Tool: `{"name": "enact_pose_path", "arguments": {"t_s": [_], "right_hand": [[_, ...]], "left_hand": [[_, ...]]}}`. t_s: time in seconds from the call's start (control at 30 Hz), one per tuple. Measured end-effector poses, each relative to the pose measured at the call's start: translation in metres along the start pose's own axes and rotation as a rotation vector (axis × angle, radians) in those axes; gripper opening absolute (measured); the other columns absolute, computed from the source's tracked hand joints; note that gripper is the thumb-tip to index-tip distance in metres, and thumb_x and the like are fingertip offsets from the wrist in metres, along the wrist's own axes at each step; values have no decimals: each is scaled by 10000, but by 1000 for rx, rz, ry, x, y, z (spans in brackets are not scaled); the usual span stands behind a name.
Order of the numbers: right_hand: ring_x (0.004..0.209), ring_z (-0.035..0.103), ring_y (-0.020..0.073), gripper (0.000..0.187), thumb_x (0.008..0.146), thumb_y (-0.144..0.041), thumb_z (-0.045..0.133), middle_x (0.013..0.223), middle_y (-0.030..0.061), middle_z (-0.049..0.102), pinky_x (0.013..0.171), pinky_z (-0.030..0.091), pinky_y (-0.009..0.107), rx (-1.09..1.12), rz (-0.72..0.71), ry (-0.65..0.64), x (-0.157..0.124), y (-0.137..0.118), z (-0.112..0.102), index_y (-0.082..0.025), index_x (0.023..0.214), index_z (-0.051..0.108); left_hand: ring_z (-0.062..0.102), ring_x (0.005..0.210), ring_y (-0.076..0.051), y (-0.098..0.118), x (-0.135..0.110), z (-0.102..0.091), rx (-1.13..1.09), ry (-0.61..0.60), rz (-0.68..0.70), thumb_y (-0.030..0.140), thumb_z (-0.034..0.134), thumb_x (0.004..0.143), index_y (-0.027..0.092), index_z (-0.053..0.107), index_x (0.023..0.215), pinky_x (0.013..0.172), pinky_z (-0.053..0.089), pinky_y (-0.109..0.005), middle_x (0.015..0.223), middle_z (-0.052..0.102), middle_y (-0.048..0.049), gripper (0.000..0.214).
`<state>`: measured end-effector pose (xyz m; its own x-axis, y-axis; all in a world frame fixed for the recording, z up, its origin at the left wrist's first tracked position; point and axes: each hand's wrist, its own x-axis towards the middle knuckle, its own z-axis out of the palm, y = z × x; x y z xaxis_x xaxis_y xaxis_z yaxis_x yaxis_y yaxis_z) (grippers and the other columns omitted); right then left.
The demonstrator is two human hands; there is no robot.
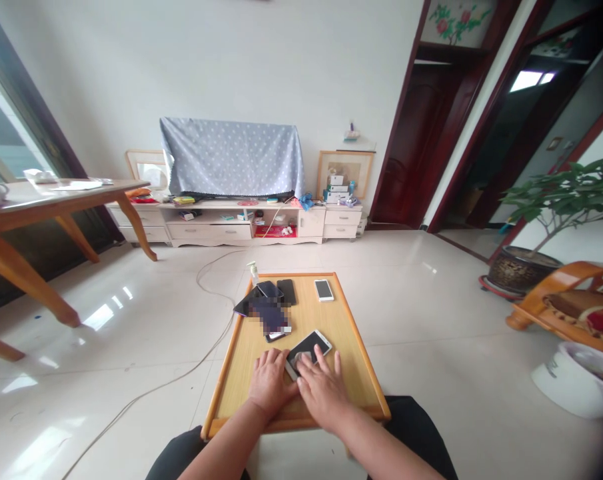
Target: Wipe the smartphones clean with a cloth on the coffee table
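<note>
A white-edged smartphone [311, 345] lies screen up on a small wooden table [346, 333] in front of me. My left hand [270, 382] rests on the table with its fingers curled against the phone's near left end. My right hand [322, 387] lies flat beside it, fingers spread, fingertips on the phone's near end. Farther along the table lie several dark phones [274, 297] in a loose pile, partly blurred out, and a white phone [324, 290] on its own.
A small pump bottle [254, 272] stands at the table's far left corner. A white cable [191, 367] trails across the tiled floor. A wooden table [46, 207] stands left, a TV cabinet [231, 223] at the back, a potted plant [556, 227], wooden chair [571, 300] and white basin [576, 377] right.
</note>
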<state>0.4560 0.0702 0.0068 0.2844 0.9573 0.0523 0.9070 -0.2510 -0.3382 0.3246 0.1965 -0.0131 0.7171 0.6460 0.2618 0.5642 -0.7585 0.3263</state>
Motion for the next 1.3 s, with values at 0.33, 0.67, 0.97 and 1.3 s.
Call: {"name": "enact_pose_path", "arguments": {"t_s": [0.33, 0.67, 0.97, 1.3], "right_hand": [[1529, 104, 305, 471, 1054, -405, 252, 1564, -27, 416, 1166, -8, 681, -27, 201, 43, -1, 18, -4, -370, 1483, 443], [1515, 183, 280, 437, 1058, -352, 257, 1505, -43, 499, 1169, 1, 668, 4, 114, 38, 4, 10, -12, -398, 1370, 560], [1495, 251, 261, 434, 1048, -304, 275, 1466, -35, 547, 1176, -37, 630, 55, -98, 13, 20, -24, 4, -379, 1389, 533], [1524, 145, 278, 488, 1032, -338, 248, 1553, 4, 435, 1154, -70, 668, -64, 273, 36, 51, 28, -7, -335, 1465, 474]], "left_hand": [[550, 1075, -297, -6, 0, 5, -3, 15, 3, 457, 718, 704, 248, 598, 1245, 936, 394, -411, 1139, 609, -86, 592], [562, 1130, -330, -15, -2, 19, -48, 107, 4, 462, 708, 689, 169, 438, 1390, 951, 414, -437, 1189, 635, -126, 807], [588, 1104, -302, -19, -2, 19, -107, 94, -4, 302, 629, 735, 170, 359, 1440, 963, 411, -448, 1201, 650, -130, 767], [583, 1124, -349, -14, 3, 9, -101, 72, 6, 384, 698, 654, 216, 493, 1337, 952, 425, -468, 1214, 649, -127, 733]]}}
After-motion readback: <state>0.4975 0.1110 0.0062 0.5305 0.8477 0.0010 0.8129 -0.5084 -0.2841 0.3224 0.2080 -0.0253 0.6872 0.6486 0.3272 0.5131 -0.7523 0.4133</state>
